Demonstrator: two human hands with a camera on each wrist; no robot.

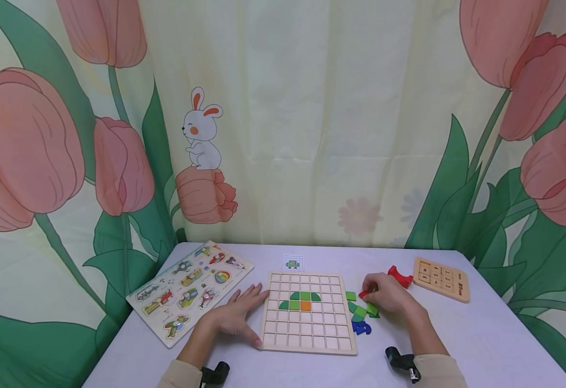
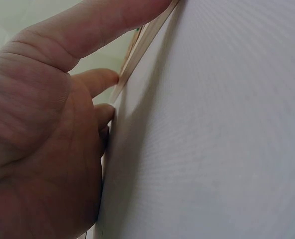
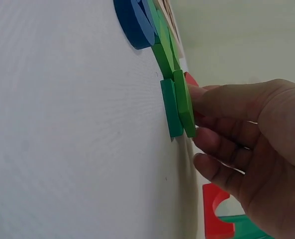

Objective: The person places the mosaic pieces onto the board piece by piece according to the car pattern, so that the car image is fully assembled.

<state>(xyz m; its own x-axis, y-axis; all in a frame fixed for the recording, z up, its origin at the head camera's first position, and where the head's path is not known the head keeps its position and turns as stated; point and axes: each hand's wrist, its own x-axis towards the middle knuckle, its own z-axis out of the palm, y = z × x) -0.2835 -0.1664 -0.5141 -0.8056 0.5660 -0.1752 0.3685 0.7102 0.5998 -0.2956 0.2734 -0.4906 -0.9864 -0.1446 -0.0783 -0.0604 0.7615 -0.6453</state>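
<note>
A wooden grid board [image 1: 307, 342] lies on the table with several green tiles [image 1: 295, 305] and one orange tile [image 1: 305, 306] set in its cells. My left hand [image 1: 236, 312] is spread at the board's left side, its thumb and fingertips touching the edge. To the right, my right hand [image 1: 390, 291] pinches a small red block [image 1: 363, 295], mostly hidden by the fingers. Loose green blocks [image 1: 359, 313] lie beside the board, close to that hand; in the right wrist view, one green block [image 3: 184, 102] leans against a darker green one [image 3: 172, 107].
Blue blocks [image 1: 361, 327] sit at the board's right edge, and red arch-shaped blocks [image 1: 400, 277] lie behind the right hand. A small pattern card [image 1: 292, 263] is beyond the board. A picture puzzle board [image 1: 191, 291] lies left, a wooden number board [image 1: 441, 278] at far right.
</note>
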